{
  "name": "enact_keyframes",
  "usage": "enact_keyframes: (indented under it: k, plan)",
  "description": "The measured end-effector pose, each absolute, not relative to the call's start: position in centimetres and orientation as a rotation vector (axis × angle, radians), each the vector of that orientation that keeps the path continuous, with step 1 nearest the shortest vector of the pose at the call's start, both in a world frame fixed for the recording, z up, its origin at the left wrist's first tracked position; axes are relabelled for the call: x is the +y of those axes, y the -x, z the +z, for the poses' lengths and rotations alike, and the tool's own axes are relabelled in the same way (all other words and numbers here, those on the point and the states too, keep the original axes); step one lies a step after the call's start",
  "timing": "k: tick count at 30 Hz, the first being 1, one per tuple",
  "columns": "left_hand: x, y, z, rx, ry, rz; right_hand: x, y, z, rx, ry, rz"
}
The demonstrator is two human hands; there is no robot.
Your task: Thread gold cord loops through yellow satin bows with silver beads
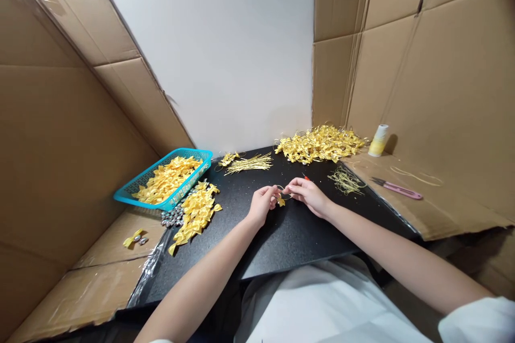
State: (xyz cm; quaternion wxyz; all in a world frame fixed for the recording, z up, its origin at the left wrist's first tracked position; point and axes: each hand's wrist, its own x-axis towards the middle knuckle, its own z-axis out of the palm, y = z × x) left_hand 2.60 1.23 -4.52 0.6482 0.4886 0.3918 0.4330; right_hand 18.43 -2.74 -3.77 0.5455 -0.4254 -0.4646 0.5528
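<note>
My left hand point(263, 203) and my right hand point(309, 196) come close together over the black table, both with fingers pinched. Between the fingertips runs a thin gold cord, curved into a loop. A small yellow ribbon bow point(281, 201) hangs at this cord, just right of my left fingers. Whether the cord is knotted is too small to tell. Just beyond my right hand, a small red-tipped object point(306, 178) lies partly hidden. Off to the left lie a pile of yellow ribbon bows point(199, 209) and some shiny silver beads point(173, 216).
A blue basket point(132, 199) of yellow bows stands left. At the back lie gold cords point(250, 163) and a heap of corded bows point(322, 144). Rightward are cord scraps point(346, 180), pink thread snips point(398, 188) and a thread spool point(378, 141). Cardboard walls point(438, 75) flank the table.
</note>
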Motion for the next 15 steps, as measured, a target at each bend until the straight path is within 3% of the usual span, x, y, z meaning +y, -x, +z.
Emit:
enact_keyframes:
  k: [15]
  plan:
    - [0.5,-2.5,-3.9,0.877,-1.343,0.865,-3.2,-18.2,-3.8,-1.468,1.092,0.861]
